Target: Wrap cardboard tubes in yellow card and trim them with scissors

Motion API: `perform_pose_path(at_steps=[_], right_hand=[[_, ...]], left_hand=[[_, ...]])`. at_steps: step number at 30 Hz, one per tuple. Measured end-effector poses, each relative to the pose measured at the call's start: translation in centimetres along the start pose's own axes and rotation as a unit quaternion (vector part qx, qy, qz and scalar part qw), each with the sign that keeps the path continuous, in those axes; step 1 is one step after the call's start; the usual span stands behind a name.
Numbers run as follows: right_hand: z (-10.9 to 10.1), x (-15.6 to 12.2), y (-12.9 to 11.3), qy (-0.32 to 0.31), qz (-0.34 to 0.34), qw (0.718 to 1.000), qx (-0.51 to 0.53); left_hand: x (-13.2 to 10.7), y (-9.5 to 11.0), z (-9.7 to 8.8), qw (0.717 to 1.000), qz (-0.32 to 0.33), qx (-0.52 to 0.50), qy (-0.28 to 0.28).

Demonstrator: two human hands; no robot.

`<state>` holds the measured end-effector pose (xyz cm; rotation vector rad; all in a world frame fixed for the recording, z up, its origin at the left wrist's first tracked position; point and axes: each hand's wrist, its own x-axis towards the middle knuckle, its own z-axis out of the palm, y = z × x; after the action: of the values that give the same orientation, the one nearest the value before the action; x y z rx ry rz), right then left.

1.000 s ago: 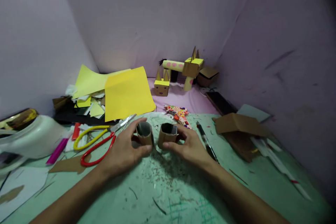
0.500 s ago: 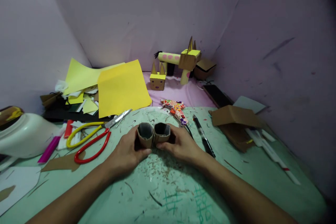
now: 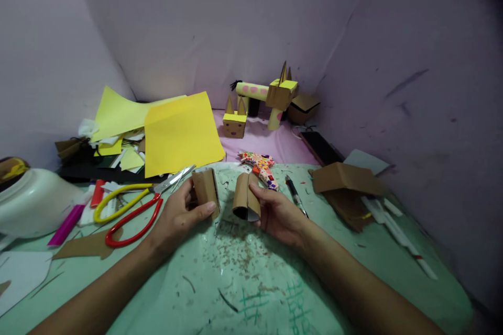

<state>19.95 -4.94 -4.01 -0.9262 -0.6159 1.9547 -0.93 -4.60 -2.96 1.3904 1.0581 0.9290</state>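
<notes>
Head view: two brown cardboard tubes held apart above the green mat (image 3: 243, 282).

The left hand (image 3: 175, 217) grips the left tube (image 3: 205, 188), the right hand (image 3: 277, 212) grips the right tube (image 3: 245, 198), tilted with its open end toward the camera. Red-and-yellow scissors (image 3: 133, 207) lie just left; a black pen (image 3: 294, 196) lies right.

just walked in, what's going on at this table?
A person is holding two short brown cardboard tubes, one per hand, over a green mat. The left hand grips the left cardboard tube; the right hand grips the right cardboard tube. Both tubes are tilted and apart from each other. Scissors lie to the left, a pen to the right, yellow paper and paper animal figures sit behind.
</notes>
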Motion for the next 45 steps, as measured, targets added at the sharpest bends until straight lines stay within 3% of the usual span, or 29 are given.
perform_pose_path(at_steps=[8,12,15,19,25,29,33,35,40,45], right_hand=[[0.2,-0.2,-0.1,0.014,0.034,0.999,0.017],[0.4,-0.7,-0.3,0.01,-0.067,0.994,-0.083],[0.5,-1.6,-0.7,0.003,-0.167,0.96,-0.224],[0.4,-3.3,-1.0,0.024,-0.237,0.897,-0.373],[-1.4,-4.6,-2.5,0.098,-0.306,0.869,-0.375],[-2.1,-2.9,-7.2,0.182,-0.363,0.834,-0.373],[-2.8,1.5,-12.6,0.286,-0.399,0.771,-0.406],[-3.7,4.0,-13.8,0.315,-0.399,0.758,-0.408],[-6.5,8.4,-12.7,0.352,-0.372,0.745,-0.427],[-8.1,10.2,-11.3,0.348,-0.335,0.752,-0.448]], left_hand=[[0.1,0.3,-0.2,1.0,-0.007,0.004,0.017],[-0.1,0.3,0.0,1.0,0.001,0.008,-0.002],[-0.6,0.4,0.1,0.999,0.018,0.047,-0.022],[-1.5,0.2,0.6,0.996,0.016,0.082,-0.035],[-1.8,0.3,1.3,0.99,0.038,0.129,-0.033],[2.0,2.7,1.2,0.98,0.064,0.184,0.032],[9.0,5.6,2.0,0.963,0.084,0.243,0.077],[12.6,6.1,3.0,0.961,0.093,0.251,0.075],[20.0,4.7,6.1,0.958,0.08,0.277,-0.008],[23.5,2.7,7.6,0.952,0.047,0.294,-0.066]])
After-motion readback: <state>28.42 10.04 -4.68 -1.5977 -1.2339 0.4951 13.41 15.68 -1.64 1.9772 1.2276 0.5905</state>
